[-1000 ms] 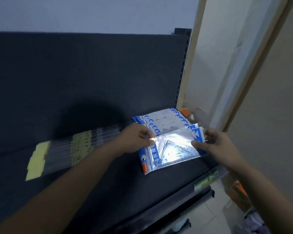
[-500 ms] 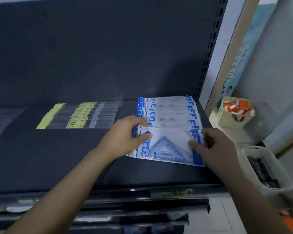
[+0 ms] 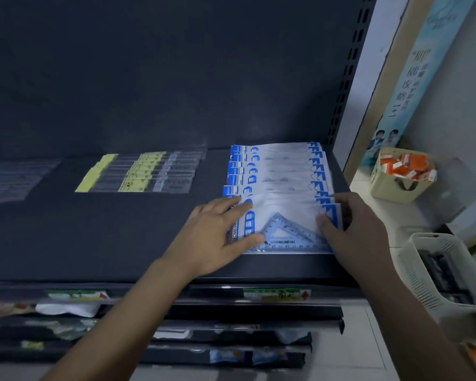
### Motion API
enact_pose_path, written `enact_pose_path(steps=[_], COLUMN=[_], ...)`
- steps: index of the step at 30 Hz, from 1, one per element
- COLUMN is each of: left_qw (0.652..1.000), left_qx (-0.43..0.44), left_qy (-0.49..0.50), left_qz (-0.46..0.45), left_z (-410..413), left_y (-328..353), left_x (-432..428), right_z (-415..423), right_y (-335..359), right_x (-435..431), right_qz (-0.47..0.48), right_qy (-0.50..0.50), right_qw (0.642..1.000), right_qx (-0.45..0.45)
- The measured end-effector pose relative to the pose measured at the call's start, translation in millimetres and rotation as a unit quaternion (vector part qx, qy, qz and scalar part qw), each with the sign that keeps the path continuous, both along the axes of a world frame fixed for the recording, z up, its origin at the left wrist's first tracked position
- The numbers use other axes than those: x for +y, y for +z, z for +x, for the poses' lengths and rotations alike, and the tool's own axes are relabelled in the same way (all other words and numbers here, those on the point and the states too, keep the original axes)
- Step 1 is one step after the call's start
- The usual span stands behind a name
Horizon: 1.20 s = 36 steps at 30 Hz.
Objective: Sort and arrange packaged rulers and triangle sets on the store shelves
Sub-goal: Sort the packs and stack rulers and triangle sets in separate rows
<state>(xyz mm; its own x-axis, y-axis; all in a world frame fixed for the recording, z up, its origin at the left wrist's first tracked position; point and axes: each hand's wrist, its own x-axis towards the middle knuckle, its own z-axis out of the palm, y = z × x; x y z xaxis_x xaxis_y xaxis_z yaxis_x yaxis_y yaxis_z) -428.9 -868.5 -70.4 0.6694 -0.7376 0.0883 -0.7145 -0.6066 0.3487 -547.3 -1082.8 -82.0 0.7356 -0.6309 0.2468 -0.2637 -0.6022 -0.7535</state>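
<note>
The front triangle-set packet (image 3: 286, 224) lay nearest in the overlapped row of packets (image 3: 280, 166), toward 3 o'clock on the shelf (image 3: 121, 243). The left hand (image 3: 217, 229) pressed flat-fingered on its 9 o'clock edge, and the right hand (image 3: 360, 229) pinched its 3 o'clock edge. This looked like squaring-up, with a gentle release likely next. The right fingertips were hidden, and the ruler packs (image 3: 143, 174) at 10 o'clock were blurred.

A dark shelf (image 3: 94, 237) fills most of the frame, its dark back panel (image 3: 149, 78) rising to the top edge in dim light. A perforated upright (image 3: 346, 78) stands at its right end. Further right, a poster (image 3: 421, 67) hangs on a pale wall (image 3: 456, 92). Lower shelves (image 3: 231, 312) step down at the bottom, beside a pale tiled floor (image 3: 368, 339).
</note>
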Motion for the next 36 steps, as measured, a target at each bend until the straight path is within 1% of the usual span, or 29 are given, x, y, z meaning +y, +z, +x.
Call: enact_pose_path(steps=[3,5,6,8,10,12,13,16,18,23,25,30,34,36], left_qw=[0.999,0.999,0.999,0.998,0.998,0.997,0.996,0.991,0.985,0.957,0.943,0.907,0.891,0.892], left_qx=[0.015,0.005,-0.012,-0.037,-0.021,-0.004,-0.013,-0.053,-0.074,-0.138,-0.147,-0.161,-0.153,-0.134], left_qy=[0.011,0.021,0.026,0.038,0.055,0.073,0.083,0.124,0.153,0.239,0.279,0.362,0.394,0.402], left_qz=[0.027,0.042,0.042,0.024,-0.002,-0.005,0.001,0.004,0.013,0.085,0.105,0.144,0.167,0.157], left_z=[0.2,-1.9,-3.3,-6.0,-5.8,-2.8,-0.7,8.1,16.2,45.3,57.8,75.7,100.5,120.4], left_y=[0.1,3.0,5.0,11.1,19.4,27.3,30.8,41.6,47.4,65.1,70.5,79.3,78.1,71.5], left_x=[-1.8,-1.7,0.2,9.8,28.6,56.9,73.6,133.5,183.6,332.9,397.7,540.5,616.4,642.0], right_z=[0.9,2.1,2.2,4.0,8.2,15.5,20.6,41.1,56.0,111.2,137.4,184.3,211.1,229.6], right_y=[1.2,7.3,11.7,24.1,36.3,45.2,48.0,49.7,47.5,49.7,52.9,60.1,61.1,61.9], right_x=[0.5,0.7,1.3,6.8,21.4,46.6,63.4,128.9,181.8,323.0,383.9,518.7,581.6,601.0], right_qz=[0.022,0.042,0.026,-0.070,-0.148,-0.172,-0.183,-0.215,-0.215,-0.212,-0.203,-0.145,-0.127,-0.127], right_qy=[0.004,-0.002,-0.008,-0.012,0.003,0.029,0.042,0.098,0.126,0.197,0.231,0.312,0.350,0.356], right_qw=[1.000,0.999,1.000,0.997,0.989,0.984,0.982,0.971,0.967,0.954,0.949,0.939,0.928,0.925], right_qx=[-0.001,-0.004,-0.008,-0.018,-0.025,-0.026,-0.026,0.015,0.051,0.075,0.064,0.028,0.025,0.029])
